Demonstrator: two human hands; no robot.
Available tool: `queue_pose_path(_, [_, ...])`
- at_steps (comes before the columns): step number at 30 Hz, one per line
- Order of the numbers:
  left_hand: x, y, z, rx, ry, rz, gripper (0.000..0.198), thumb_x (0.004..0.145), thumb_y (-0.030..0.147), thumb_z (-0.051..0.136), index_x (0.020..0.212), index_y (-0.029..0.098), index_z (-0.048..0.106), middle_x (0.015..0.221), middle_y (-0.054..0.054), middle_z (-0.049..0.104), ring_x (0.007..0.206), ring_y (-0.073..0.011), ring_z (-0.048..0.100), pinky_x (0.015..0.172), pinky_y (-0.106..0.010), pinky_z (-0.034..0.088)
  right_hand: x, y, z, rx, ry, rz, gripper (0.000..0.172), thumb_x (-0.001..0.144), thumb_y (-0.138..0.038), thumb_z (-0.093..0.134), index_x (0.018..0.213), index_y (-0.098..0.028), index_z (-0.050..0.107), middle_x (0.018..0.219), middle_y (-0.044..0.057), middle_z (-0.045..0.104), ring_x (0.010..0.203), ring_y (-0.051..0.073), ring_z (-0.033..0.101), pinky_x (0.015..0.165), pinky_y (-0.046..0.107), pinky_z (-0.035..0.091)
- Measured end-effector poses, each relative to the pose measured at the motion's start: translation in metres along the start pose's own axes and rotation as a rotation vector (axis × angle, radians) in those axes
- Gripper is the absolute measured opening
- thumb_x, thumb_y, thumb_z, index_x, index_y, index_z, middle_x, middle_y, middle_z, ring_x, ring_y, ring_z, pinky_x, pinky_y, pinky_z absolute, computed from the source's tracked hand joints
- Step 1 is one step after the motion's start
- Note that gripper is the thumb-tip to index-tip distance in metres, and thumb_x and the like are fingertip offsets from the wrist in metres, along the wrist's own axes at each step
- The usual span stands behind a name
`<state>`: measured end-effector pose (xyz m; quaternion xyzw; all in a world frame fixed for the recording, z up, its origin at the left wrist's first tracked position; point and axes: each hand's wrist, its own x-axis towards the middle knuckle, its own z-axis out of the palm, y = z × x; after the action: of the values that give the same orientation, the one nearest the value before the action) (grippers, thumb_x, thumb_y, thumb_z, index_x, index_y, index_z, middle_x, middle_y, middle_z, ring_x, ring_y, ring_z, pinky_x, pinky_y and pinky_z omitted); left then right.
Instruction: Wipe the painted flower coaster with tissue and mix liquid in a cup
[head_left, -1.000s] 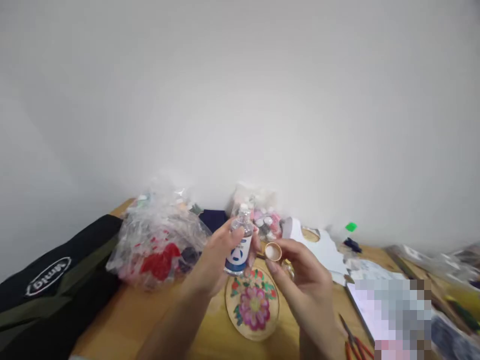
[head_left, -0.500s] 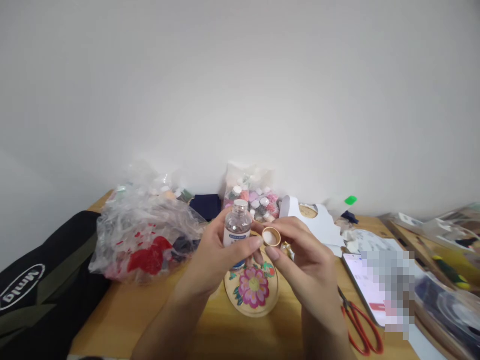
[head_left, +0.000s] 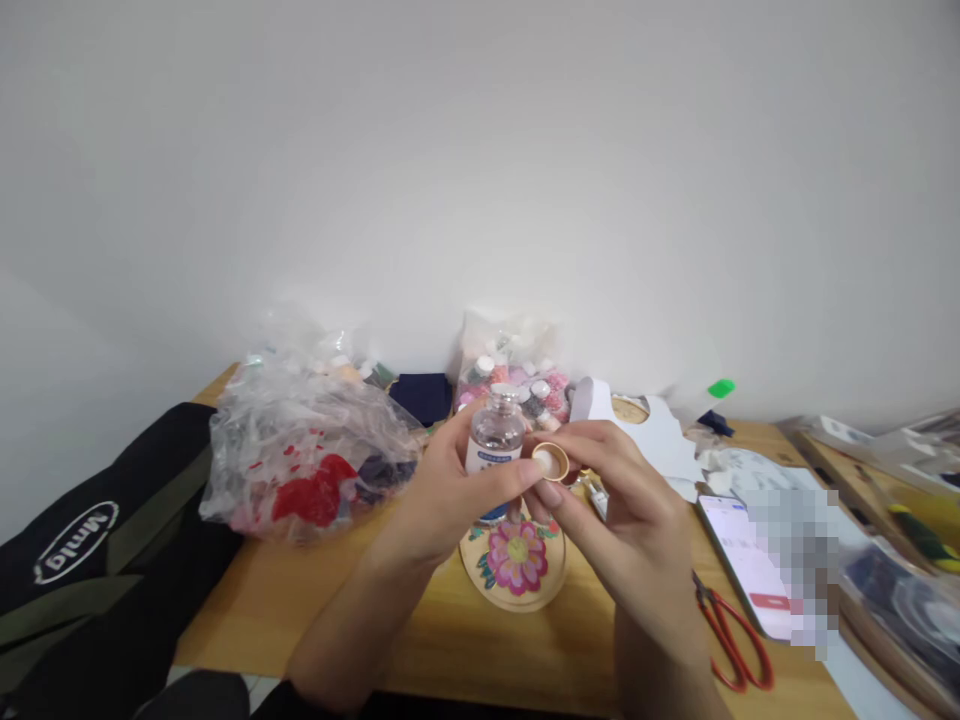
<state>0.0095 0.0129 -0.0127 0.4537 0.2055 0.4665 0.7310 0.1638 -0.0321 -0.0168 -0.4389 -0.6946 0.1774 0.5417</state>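
Observation:
My left hand [head_left: 442,500] is wrapped round a small clear glass bottle [head_left: 498,430] with a white and blue label, its neck uncapped and upright. The thumb of that hand reaches across to the white inside of a gold-rimmed cap [head_left: 551,462]. Between thumb and fingers, my right hand [head_left: 619,490] grips this cap just right of the bottle, its inner side facing me. Below both hands lies a round embroidery hoop [head_left: 517,565] with a pink flower, its upper part covered by the hands. Another small shiny item behind my right hand is mostly hidden.
Red-handled scissors [head_left: 731,640] and a phone [head_left: 739,560] lie on the right. A clear plastic bag [head_left: 307,450] with red pieces sits on the left, beside a black bag [head_left: 112,530]. Behind stand a bag of small bottles [head_left: 517,350] and a white paper bag [head_left: 652,440].
The whole scene has shifted slightly right and up in view. My left thumb has moved further into the cap's inside. Both hands keep their hold.

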Motion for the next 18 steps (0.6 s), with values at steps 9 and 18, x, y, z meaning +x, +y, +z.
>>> queue_pose_path(9, [0.0002,-0.0012,0.0008,0.035,0.01,0.089,0.021,0.074,0.021,0.081,0.088,0.02,0.065,0.069,0.006,0.069,0.053,-0.0067,0.064,0.05,-0.014,0.051,-0.0025,-0.0004,0.0016,0.047,0.036,-0.002,0.042,0.088,-0.016,0.069,0.126,-0.032,0.063,0.111,0.002,0.065,0.095,0.016,0.061,0.077,0.032,0.052])
queue_pose_path(18, [-0.0017,0.0004,0.0055,0.327,0.189,0.247,0.023,0.073,0.021,0.082,0.085,0.021,0.062,0.075,0.003,0.072,0.057,-0.0097,0.064,0.055,-0.02,0.052,-0.0005,-0.0031,-0.0045,-0.019,0.055,-0.009,0.024,0.089,-0.017,0.067,0.11,-0.028,0.069,0.105,0.003,0.068,0.094,0.017,0.062,0.073,0.032,0.053])
